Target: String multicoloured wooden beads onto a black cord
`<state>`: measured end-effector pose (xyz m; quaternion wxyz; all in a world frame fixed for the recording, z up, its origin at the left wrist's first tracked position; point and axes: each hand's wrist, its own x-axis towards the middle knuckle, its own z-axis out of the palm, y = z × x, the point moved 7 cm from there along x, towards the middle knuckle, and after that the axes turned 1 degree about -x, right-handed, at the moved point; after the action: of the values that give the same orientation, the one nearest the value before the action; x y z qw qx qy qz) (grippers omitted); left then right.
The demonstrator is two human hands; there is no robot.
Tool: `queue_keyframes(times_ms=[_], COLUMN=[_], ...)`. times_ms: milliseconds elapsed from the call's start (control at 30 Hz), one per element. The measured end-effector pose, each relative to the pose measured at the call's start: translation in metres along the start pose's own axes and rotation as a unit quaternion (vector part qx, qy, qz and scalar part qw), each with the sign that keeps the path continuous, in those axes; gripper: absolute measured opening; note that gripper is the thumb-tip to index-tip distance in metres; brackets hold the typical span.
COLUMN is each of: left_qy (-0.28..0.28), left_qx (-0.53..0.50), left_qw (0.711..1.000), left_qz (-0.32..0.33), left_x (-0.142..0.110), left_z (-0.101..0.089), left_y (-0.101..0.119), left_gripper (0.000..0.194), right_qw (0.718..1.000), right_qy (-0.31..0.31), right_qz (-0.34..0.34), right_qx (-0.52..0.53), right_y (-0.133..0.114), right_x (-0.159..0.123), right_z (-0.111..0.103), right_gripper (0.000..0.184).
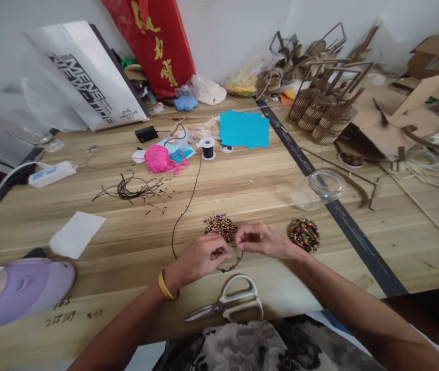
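Both my hands meet over the near middle of the table, fingers pinched. Between them a thin black cord [225,270] hangs in a short loop, with a few small beads [234,266] on it. My left hand [203,256], a yellow bangle on its wrist, is closed on the cord. My right hand [263,240] pinches the cord near its end; its fingertips partly hide what they grip. Just beyond the hands lies a loose pile of multicoloured beads [220,225]. The cord runs left and back to a white-flanged spool [207,150] of black cord.
Scissors with cream handles [240,296] lie close to my body. A round heap of beads [304,235] sits right of my right hand. Black cord pieces [127,188], pink yarn [157,157], blue sheets [245,130] and a clear container [325,184] lie farther back. A purple device [37,288] stands left.
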<state>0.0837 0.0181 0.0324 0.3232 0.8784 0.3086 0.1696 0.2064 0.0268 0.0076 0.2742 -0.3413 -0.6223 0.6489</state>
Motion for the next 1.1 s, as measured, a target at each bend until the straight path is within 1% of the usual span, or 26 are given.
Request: queue_keyframes(times_ms=[67,167,267,333,400,500,600,667,800,967,1033,1100], left_qy=[0.007,-0.007,-0.034,-0.058,-0.084,-0.123,-0.142,-0.145,-0.145,-0.15,-0.144,-0.133], left_qx=[-0.075,-0.156,-0.219,-0.242,-0.244,-0.237,-0.234,-0.226,-0.227,-0.315,-0.334,-0.361], left_qw=[0.997,0.986,0.97,0.963,0.961,0.962,0.961,0.963,0.961,0.933,0.927,0.916], left_qz=[-0.026,-0.066,-0.096,-0.105,-0.101,-0.06,-0.033,-0.036,-0.059,-0.085,-0.09,-0.115], left_x=[0.002,0.004,0.004,0.004,0.004,0.003,0.002,0.002,0.001,-0.003,-0.004,-0.004], left_z=[-0.003,0.0,0.004,0.005,0.005,0.006,0.009,0.011,0.014,0.019,0.021,0.026], left_y=[-0.006,-0.016,-0.023,-0.025,-0.023,-0.015,-0.01,-0.009,-0.013,-0.025,-0.03,-0.037], left_gripper=[0.009,0.014,0.018,0.021,0.022,0.021,0.02,0.021,0.021,0.023,0.022,0.023], right_qw=[1.0,0.998,0.995,0.991,0.99,0.989,0.988,0.989,0.995,0.999,0.999,0.999], right_qy=[-0.009,-0.028,-0.044,-0.05,-0.052,-0.052,-0.055,-0.045,0.003,0.024,0.027,0.025], right_qz=[-0.001,0.001,-0.012,-0.023,-0.025,-0.017,-0.014,-0.015,-0.014,-0.021,-0.019,-0.011], right_qx=[0.014,0.049,0.091,0.118,0.133,0.14,0.144,0.137,0.099,0.032,0.001,-0.016], right_y=[-0.004,-0.012,-0.021,-0.026,-0.026,-0.023,-0.02,-0.017,-0.009,0.001,0.004,0.007], right_x=[-0.003,-0.009,-0.015,-0.017,-0.017,-0.017,-0.017,-0.016,-0.011,-0.002,0.001,0.002], right_z=[0.003,0.008,0.011,0.012,0.011,0.009,0.008,0.004,-0.006,-0.006,-0.003,0.001], right_gripper=[0.023,0.021,0.019,0.018,0.017,0.017,0.016,0.017,0.02,0.021,0.022,0.024])
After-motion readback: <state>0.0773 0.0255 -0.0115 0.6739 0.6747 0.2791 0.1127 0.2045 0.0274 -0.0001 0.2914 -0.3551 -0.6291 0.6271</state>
